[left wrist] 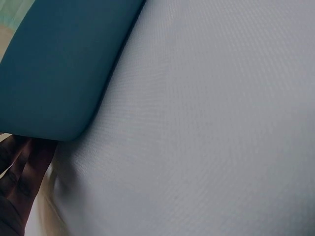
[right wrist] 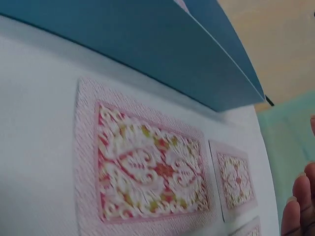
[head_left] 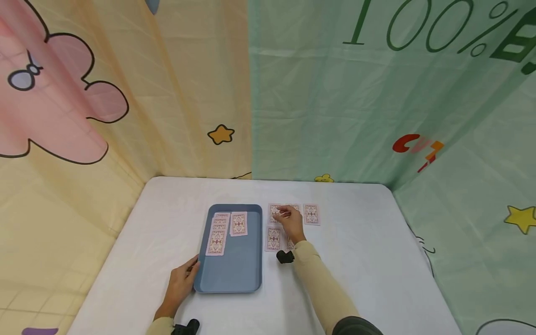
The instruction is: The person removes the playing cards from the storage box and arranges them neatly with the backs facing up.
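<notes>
A blue-grey tray (head_left: 230,274) lies on the white table. At its left side, near the front corner, my left hand (head_left: 179,284) touches the outer wall; in the left wrist view the fingers (left wrist: 29,169) look fairly straight and their tips are hidden behind the tray's corner. My right hand (head_left: 290,222), fingers bent, is over patterned playing cards right of the tray. Its thumb and fingertips are near a back-row card (head_left: 273,209), and I see no card between them; contact cannot be told. In the right wrist view, fingertips (right wrist: 302,196) show at the edge.
Overlapping cards (head_left: 216,243) form a column in the tray, beside a single card (head_left: 238,223). Right of the tray lie a front card (head_left: 273,238), another partly covered by the hand, and a back-row card (head_left: 311,214) at the right. Printed curtains (head_left: 310,116) enclose the table.
</notes>
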